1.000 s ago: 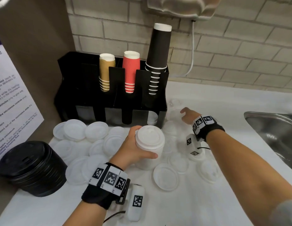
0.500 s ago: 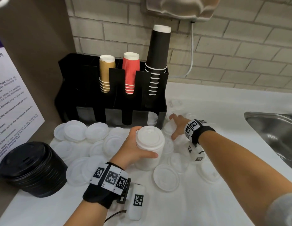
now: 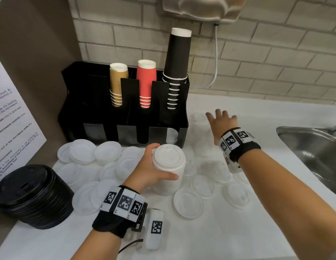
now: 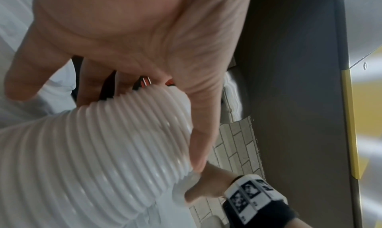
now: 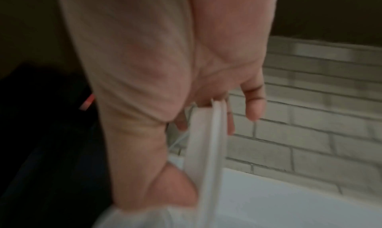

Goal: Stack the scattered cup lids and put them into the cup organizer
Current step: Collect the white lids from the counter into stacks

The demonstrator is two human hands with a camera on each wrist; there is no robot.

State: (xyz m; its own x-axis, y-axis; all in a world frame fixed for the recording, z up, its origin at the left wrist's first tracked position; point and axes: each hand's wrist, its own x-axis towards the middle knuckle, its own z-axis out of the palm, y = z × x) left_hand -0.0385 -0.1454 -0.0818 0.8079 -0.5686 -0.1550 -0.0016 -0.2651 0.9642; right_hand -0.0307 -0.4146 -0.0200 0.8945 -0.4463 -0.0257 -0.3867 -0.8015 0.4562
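- The table holds most of the work left: loose white lids lie scattered in front of the cup organizer and to its right, many flat and apart, some overlapping.
- The cup organizer holds cup stacks in its back slots; through a front cut-out on the right I see what looks like a few white lids already inside. The rest I judge not yet filed.
- My left hand wraps thumb and fingers round a tall stack of lids standing on the table, so stacking is well under way, though nowhere near done.
- My right hand reaches beside the organizer's right end. From the head view its fingers look spread and I cannot tell what it has.
- The right wrist view settles it: my grip pinches a single lid on edge between fingers and thumb.
- The left wrist view shows the stack's many ribbed rims, nested closely.
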